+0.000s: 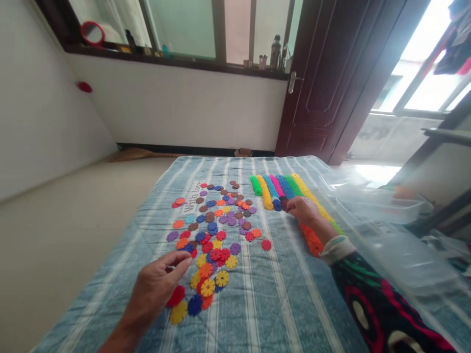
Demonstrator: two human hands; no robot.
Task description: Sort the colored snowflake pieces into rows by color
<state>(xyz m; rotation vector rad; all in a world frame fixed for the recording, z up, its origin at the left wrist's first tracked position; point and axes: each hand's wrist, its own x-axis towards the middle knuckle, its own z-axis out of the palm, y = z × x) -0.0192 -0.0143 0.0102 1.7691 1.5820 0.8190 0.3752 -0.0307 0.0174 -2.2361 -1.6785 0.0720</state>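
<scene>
Many notched plastic snowflake discs [222, 278] in mixed colours lie scattered on the striped cloth [265, 304]. At the near left of this scatter is my left hand [158, 279], thumb and forefinger pinched together. A red disc [194, 253] shows right at those fingertips; whether it is held I cannot tell. My right hand [305, 212] is closed at the near end of the pink row [276, 185], its fingertips on a dark brown disc [283, 202]. Beside that, a blue disc [277, 205] ends the light blue row [270, 187]. My right hand and forearm partly cover the rows behind them.
Rows of stacked discs in green [256, 186], yellow [265, 192] and orange [312, 240] lie at the right. Clear plastic boxes [401, 255] stand along the right edge. "With love" lettering [193, 197] is printed on the cloth. A brown door [312, 73] stands behind.
</scene>
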